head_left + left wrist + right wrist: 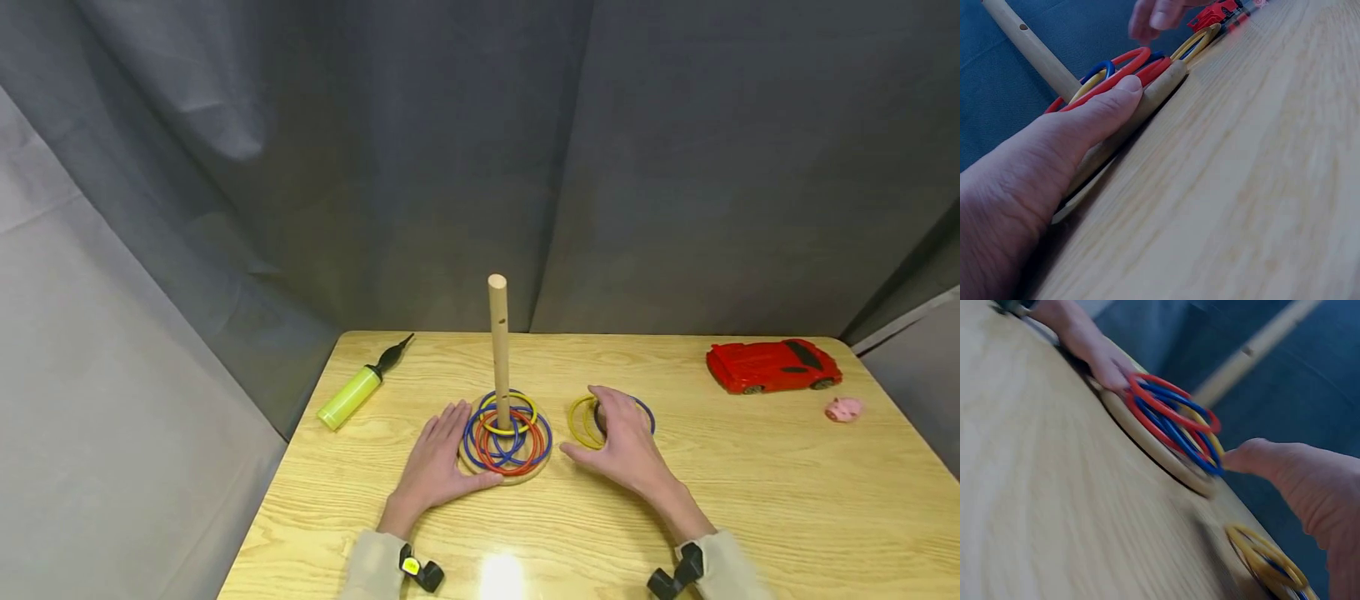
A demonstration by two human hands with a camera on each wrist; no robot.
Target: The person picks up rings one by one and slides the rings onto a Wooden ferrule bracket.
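Observation:
A wooden post [500, 350] stands upright on a round wooden base [1147, 439], with several red, blue and yellow rings [1172, 419] lying loosely around its foot. My left hand [442, 458] rests at the near left side of the base, fingers extended along the edge. Its thumb [1107, 112] lies on the rim, close against a red ring. To the right, my right hand [626, 442] hovers with thumb and fingers spread, above a small group of yellow and blue rings [1266, 559]. The palm hides part of this group in the head view.
A yellow-green hand pump [352, 397] with a black nozzle lies at the back left. Toward the back right are a red toy car [772, 367] and a pink pig figure [844, 408]. Grey curtains [450, 167] hang behind the wooden table [750, 483].

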